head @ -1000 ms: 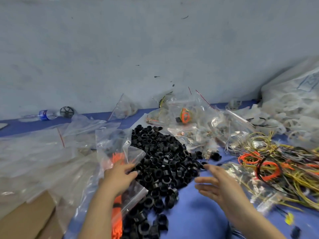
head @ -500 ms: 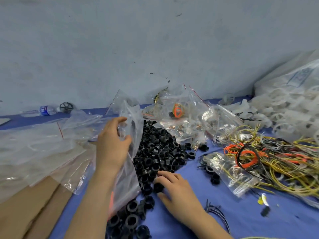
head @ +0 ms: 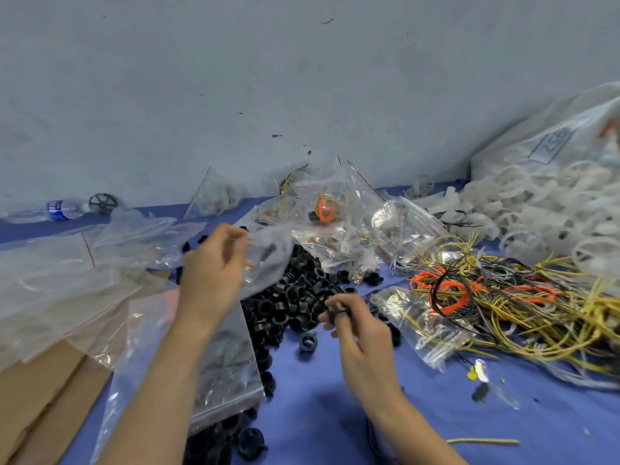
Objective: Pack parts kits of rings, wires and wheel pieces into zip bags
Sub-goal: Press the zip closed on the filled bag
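The worktop (head: 335, 417) carries three stocks. The white wheel pieces (head: 543, 203) are heaped at the far right, and the wires (head: 523, 307) lie tangled in front of them. The ring pile (head: 295, 293) sits at centre, between the two hands.

The left hand (head: 214, 273) is raised over the left edge of the pile. Its fingers are curled and grip a clear bag (head: 271, 256) at the top. The bag hangs to the right of the hand, over the far part of the pile. The bag is blurred, so the position of its mouth, and whether it is parted, cannot be determined.

The right hand (head: 359, 330) is at the near right edge of the pile, just above the worktop. Thumb and fingertips pinch one black ring (head: 338, 308). The ring's axis cannot be read.

Governing relation: the bag lies up and to the left of the pinched ring, further from the person, with the pile below the path. The hands are near each other but not touching. The right hand carries the part. The left hand presents the bag.

Judgement: the next move is to carry the ring up-left into the bag, which requires an open mouth turned toward the right hand.

A loose ring (head: 307, 342) lies just left of the right hand. A flat bag (head: 231, 374) lies under the left forearm.
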Action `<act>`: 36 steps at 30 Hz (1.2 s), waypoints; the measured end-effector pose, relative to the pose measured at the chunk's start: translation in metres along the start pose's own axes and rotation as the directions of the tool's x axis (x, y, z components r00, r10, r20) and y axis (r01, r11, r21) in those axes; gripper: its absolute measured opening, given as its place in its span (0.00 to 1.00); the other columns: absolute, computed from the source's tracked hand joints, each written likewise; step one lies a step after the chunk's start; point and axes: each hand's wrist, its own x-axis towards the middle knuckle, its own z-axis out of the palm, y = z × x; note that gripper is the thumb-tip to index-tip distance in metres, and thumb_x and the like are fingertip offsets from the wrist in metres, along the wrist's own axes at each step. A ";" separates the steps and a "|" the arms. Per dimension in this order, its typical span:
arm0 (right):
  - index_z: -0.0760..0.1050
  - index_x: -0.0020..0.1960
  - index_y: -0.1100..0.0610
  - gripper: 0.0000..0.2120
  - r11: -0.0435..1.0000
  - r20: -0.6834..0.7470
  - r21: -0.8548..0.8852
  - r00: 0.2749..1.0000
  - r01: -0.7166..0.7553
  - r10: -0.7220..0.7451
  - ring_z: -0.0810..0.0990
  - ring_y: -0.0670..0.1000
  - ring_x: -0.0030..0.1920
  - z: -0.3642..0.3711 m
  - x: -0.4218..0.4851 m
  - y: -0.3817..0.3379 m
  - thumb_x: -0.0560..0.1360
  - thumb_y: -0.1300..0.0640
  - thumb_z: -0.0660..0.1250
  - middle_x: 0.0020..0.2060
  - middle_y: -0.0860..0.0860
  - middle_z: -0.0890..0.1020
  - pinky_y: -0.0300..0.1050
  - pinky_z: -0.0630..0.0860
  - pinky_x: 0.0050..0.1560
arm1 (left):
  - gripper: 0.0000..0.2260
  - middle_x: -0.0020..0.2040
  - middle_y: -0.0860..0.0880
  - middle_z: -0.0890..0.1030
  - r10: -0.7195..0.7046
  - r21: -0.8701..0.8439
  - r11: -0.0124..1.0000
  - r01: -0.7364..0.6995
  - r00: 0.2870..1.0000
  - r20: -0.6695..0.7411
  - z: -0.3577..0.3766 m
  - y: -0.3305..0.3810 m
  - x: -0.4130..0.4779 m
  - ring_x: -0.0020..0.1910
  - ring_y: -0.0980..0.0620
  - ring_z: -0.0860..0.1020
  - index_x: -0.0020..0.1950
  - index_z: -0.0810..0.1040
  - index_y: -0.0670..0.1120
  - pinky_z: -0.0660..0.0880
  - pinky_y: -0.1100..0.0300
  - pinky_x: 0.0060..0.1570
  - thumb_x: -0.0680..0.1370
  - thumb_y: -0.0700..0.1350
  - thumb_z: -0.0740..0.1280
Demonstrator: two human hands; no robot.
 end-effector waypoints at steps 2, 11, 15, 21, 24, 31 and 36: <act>0.73 0.51 0.45 0.11 0.989 -0.043 0.131 0.997 0.064 -0.059 0.80 0.49 0.37 -0.006 -0.001 -0.010 0.80 0.59 0.57 0.39 0.46 0.82 0.50 0.77 0.38 | 0.06 0.46 0.54 0.83 0.018 0.037 0.999 -0.028 0.966 0.259 0.018 0.008 -0.010 0.36 0.59 0.83 0.45 0.76 0.56 0.80 0.60 0.41 0.79 0.45 0.66; 0.74 0.64 0.55 0.16 0.988 -0.005 -0.148 0.999 0.053 -0.054 0.78 0.41 0.51 -0.005 0.001 -0.007 0.79 0.64 0.58 0.54 0.47 0.80 0.39 0.76 0.52 | 0.08 0.42 0.53 0.77 0.111 -0.100 0.992 -0.075 0.894 0.434 0.047 0.025 -0.031 0.31 0.58 0.82 0.41 0.71 0.48 0.78 0.58 0.25 0.79 0.41 0.67; 0.74 0.63 0.56 0.16 0.940 0.059 -0.325 0.994 0.106 -0.092 0.78 0.52 0.50 -0.002 -0.001 -0.004 0.79 0.59 0.55 0.55 0.50 0.80 0.48 0.74 0.50 | 0.10 0.39 0.55 0.76 0.200 0.013 0.972 -0.234 0.859 0.472 0.044 0.027 -0.030 0.32 0.58 0.78 0.40 0.70 0.52 0.76 0.60 0.35 0.78 0.43 0.68; 0.73 0.60 0.61 0.14 0.894 0.246 -0.423 0.968 0.146 -0.041 0.72 0.52 0.50 -0.001 -0.001 0.004 0.79 0.64 0.53 0.53 0.54 0.76 0.39 0.63 0.44 | 0.10 0.32 0.55 0.77 0.268 -0.084 0.960 -0.266 0.797 0.542 0.042 0.036 -0.034 0.34 0.57 0.74 0.40 0.70 0.54 0.69 0.69 0.34 0.78 0.44 0.68; 0.73 0.56 0.67 0.13 0.919 0.251 -0.326 0.958 0.219 -0.139 0.73 0.55 0.44 0.000 0.001 0.000 0.76 0.66 0.54 0.50 0.58 0.77 0.48 0.67 0.39 | 0.08 0.31 0.53 0.77 0.275 -0.143 0.961 -0.237 0.744 0.609 0.039 0.038 -0.035 0.30 0.57 0.74 0.41 0.70 0.54 0.69 0.67 0.31 0.78 0.46 0.66; 0.64 0.57 0.50 0.16 0.877 0.110 -0.470 0.992 0.102 -0.056 0.71 0.54 0.32 0.005 -0.007 -0.008 0.69 0.56 0.58 0.45 0.46 0.73 0.48 0.67 0.30 | 0.11 0.27 0.52 0.73 0.303 -0.175 0.953 -0.247 0.777 0.552 0.021 0.035 -0.024 0.26 0.53 0.72 0.40 0.69 0.54 0.72 0.54 0.30 0.78 0.43 0.67; 0.74 0.60 0.55 0.16 0.838 0.051 -0.508 0.978 0.199 -0.202 0.77 0.52 0.30 -0.003 -0.005 -0.017 0.73 0.54 0.64 0.49 0.48 0.81 0.44 0.71 0.28 | 0.10 0.27 0.55 0.73 0.292 -0.140 0.956 -0.257 0.796 0.530 0.014 0.029 -0.018 0.24 0.58 0.69 0.40 0.71 0.52 0.72 0.59 0.27 0.76 0.42 0.70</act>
